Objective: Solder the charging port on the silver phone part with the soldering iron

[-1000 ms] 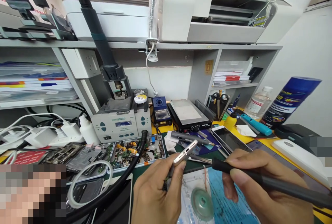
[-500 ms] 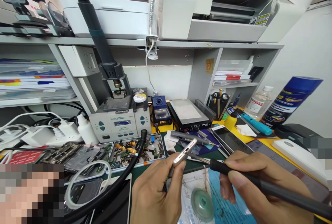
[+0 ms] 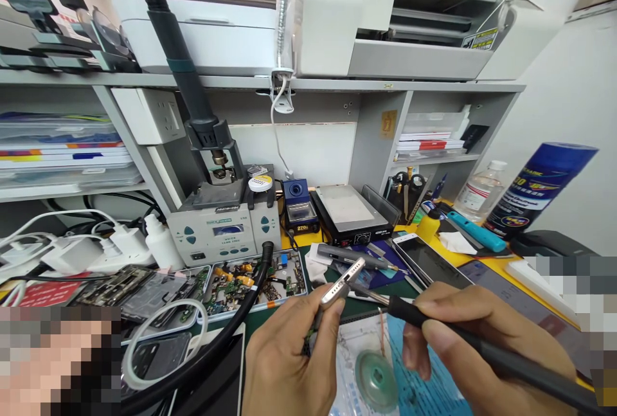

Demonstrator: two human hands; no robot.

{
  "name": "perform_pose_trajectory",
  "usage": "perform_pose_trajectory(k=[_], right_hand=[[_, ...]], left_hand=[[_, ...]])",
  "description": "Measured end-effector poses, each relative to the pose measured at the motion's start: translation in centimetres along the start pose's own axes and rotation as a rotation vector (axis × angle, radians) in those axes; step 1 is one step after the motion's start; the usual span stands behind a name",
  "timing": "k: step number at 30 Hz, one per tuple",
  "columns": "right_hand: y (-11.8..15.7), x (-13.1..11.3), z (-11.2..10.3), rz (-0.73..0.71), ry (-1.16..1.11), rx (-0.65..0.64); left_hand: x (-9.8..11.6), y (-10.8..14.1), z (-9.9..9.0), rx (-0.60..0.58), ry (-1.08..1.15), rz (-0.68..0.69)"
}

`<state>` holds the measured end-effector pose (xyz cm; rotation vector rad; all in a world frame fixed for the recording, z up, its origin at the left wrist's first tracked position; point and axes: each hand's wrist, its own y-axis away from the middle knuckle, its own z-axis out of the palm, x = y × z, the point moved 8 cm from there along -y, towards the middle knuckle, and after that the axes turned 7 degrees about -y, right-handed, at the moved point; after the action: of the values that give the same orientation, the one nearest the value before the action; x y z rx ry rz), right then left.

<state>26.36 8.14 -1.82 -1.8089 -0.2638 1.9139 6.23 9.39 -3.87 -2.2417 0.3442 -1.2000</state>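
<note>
Below the gray shelf (image 3: 231, 83) and its white printer (image 3: 414, 59) stands a QUICK rework station (image 3: 216, 239). Nearer, the right hand (image 3: 511, 326) pinches a black-handled tool (image 3: 520, 364) between thumb and fingers. The left hand (image 3: 294, 352) pinches a smartphone (image 3: 333, 295) in the air, beside the tool's metal tip (image 3: 373, 296), whose contact I cannot tell; its charging port (image 3: 344, 281) faces the camera.

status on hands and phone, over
Left hand gripping phone, edge tilted. Right hand holding black-handled tool, tip by phone; contact unclear. No obstruction visible.
</note>
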Motion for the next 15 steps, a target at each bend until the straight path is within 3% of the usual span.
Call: perform_pose_trajectory(k=[9, 15], right_hand=[[0.02, -0.09, 0.24, -0.014, 0.007, -0.016], [-0.28, -0.42, 0.57, -0.067, 0.003, -0.096]], left_hand=[[-0.08, 0.06, 0.06, 0.012, 0.011, 0.013], [-0.17, 0.07, 0.02, 0.029, 0.011, 0.01]])
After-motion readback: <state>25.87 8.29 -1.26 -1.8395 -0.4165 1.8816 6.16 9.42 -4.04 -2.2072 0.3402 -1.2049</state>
